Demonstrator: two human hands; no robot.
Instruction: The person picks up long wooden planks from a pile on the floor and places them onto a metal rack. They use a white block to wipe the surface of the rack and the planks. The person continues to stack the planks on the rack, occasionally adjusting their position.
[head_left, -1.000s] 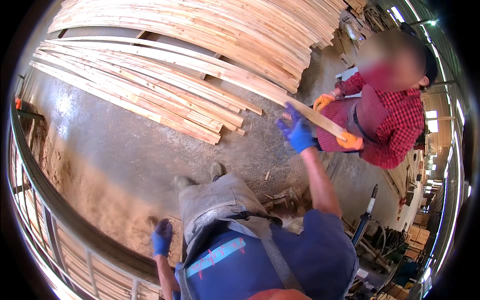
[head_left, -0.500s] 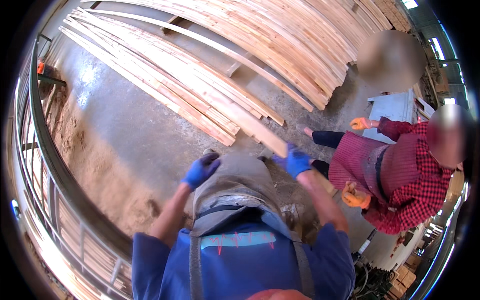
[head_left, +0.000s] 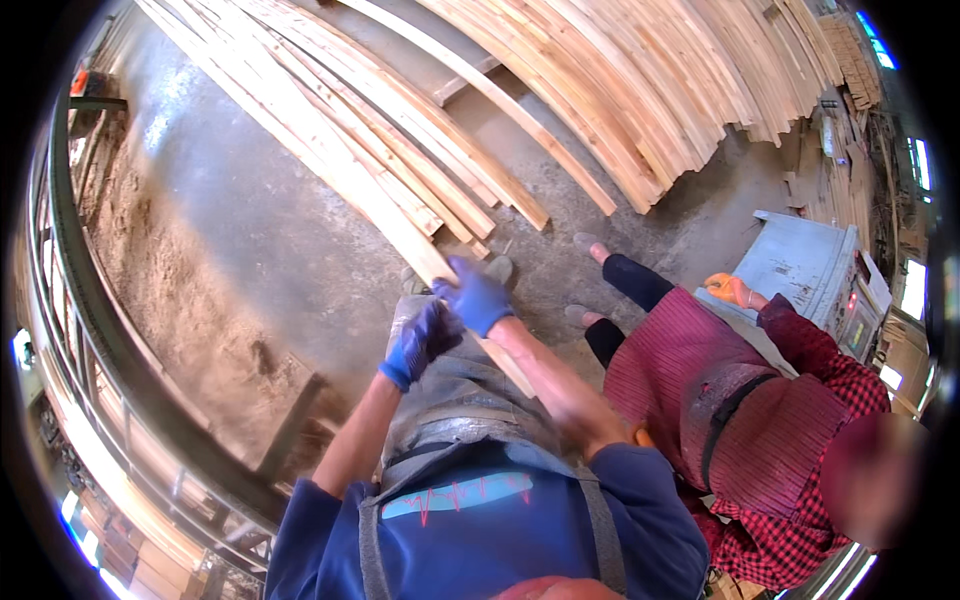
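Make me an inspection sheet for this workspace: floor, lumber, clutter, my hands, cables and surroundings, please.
Surface: grey concrete floor, shiny in places.
Work things: long pale wooden plank, slanting from upper left toward the body; loose pale wooden boards ahead.
Clutter: brown sawdust-like heap, left.
Hands: right hand, blue-purple glove, closed on the plank; left hand, gloved alike, close by, grip unclear.
Cables: nothing seen.
Surroundings: curved grey metal railing left; broad pale board stack ahead right; light-blue metal cabinet and red-clad person right.
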